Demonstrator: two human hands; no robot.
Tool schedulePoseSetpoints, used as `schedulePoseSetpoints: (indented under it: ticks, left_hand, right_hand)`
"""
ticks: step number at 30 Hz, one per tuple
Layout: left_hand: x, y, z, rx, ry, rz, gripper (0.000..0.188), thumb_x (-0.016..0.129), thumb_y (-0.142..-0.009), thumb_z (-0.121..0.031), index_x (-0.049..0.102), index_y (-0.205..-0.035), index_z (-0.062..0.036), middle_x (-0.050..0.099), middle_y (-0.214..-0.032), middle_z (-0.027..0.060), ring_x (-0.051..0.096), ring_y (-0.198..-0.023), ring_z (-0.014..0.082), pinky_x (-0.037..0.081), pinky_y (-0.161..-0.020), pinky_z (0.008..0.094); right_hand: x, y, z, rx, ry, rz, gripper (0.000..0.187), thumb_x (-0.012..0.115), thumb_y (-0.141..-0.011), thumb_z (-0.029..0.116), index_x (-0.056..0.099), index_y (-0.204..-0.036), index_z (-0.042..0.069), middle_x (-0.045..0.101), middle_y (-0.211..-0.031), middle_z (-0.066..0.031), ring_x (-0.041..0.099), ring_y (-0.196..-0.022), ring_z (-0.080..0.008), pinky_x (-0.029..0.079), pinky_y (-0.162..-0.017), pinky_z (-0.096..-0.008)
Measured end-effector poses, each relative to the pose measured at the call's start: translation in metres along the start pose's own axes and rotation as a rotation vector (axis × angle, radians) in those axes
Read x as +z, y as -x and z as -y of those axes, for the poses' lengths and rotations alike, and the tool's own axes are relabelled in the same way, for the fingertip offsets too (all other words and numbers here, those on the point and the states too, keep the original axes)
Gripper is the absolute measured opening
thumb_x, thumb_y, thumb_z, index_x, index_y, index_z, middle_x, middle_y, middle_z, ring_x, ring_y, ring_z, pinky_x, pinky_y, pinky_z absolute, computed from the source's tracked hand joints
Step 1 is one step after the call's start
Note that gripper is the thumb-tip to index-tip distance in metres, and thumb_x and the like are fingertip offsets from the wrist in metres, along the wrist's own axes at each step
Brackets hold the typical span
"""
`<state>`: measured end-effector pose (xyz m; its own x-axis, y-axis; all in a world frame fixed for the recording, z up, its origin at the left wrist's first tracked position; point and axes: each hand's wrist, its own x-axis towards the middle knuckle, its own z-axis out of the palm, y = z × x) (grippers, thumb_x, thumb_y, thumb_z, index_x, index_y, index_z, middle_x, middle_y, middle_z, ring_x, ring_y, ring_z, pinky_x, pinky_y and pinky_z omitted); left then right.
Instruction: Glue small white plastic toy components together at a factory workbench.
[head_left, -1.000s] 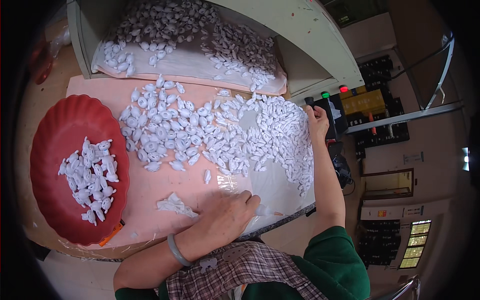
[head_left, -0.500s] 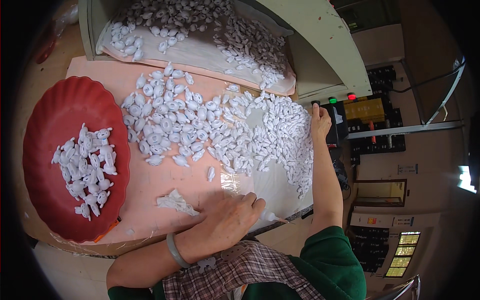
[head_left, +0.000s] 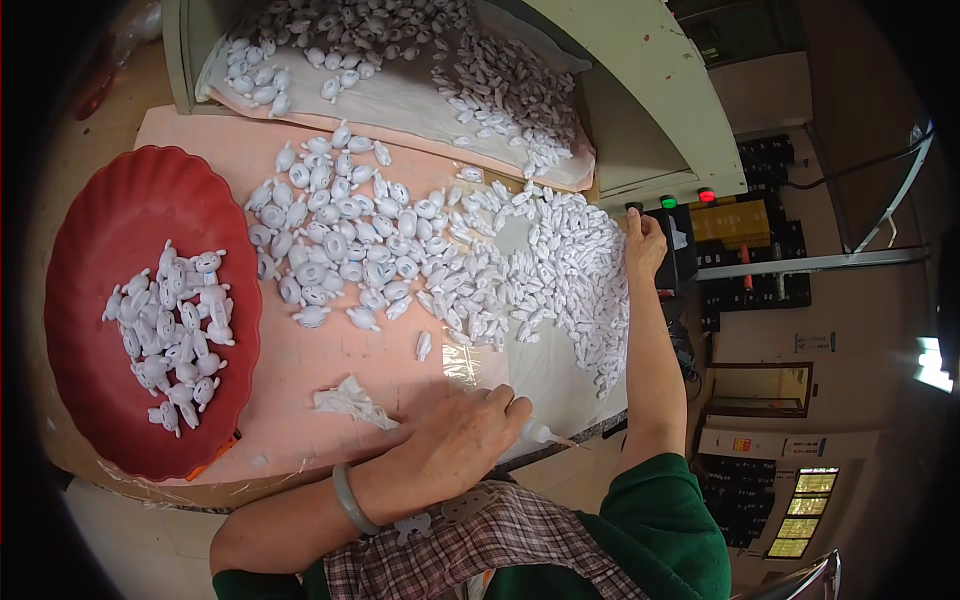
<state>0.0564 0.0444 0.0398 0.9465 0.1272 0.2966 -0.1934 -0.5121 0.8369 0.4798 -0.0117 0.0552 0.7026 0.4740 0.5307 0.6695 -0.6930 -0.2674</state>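
Note:
My left hand [head_left: 462,440], with a bangle on its wrist, is closed round a small white squeeze bottle [head_left: 538,432] with a thin tip, which points to the right past the table's edge. Most of the bottle is hidden in the fist. My right hand [head_left: 646,246] is stretched out to the far right, its fingertips closed on a small black knob [head_left: 634,208] beside a green light [head_left: 668,202] and a red light [head_left: 706,194]. White animal-shaped heads [head_left: 340,225] and small white body pieces [head_left: 575,255] lie spread on the table before me.
A red scalloped basin [head_left: 85,330] at the left holds several joined white animal figures [head_left: 175,335]. A crumpled white tissue [head_left: 352,402] lies on the pink sheet [head_left: 290,390]. Behind the pieces stands a pale green open-fronted housing [head_left: 690,110], with more white parts [head_left: 350,30] inside.
The view has shifted very slightly. Both hands keep their places, the left round the bottle and the right at the knob; the pieces lie as before.

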Motion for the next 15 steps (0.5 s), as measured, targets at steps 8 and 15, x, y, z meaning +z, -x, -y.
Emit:
schedulePoseSetpoints:
  ticks: [8, 15]
  left_hand:
    - [0.002, 0.002, 0.001, 0.002, -0.023, -0.029, 0.015, 0.055, -0.076, 0.002, 0.051, -0.091, 0.0033, 0.054, -0.084, 0.0161, 0.062, -0.076, 0.0297, 0.053, -0.064, 0.0376]
    - [0.005, 0.004, 0.002, 0.027, 0.007, -0.070, 0.014, 0.056, -0.077, 0.001, 0.049, -0.090, 0.0026, 0.054, -0.082, 0.0161, 0.062, -0.075, 0.0311, 0.051, -0.064, 0.0389]
  right_hand:
    - [0.003, -0.001, -0.002, 0.005, 0.004, 0.011, 0.052, 0.067, -0.086, 0.045, 0.068, -0.097, -0.006, 0.071, -0.085, -0.0178, 0.068, -0.079, -0.0291, 0.051, -0.074, -0.0374]
    - [-0.007, 0.002, -0.006, 0.040, -0.057, -0.042, 0.051, 0.067, -0.087, 0.046, 0.069, -0.098, -0.004, 0.070, -0.085, -0.0137, 0.067, -0.078, -0.0230, 0.051, -0.073, -0.0337]
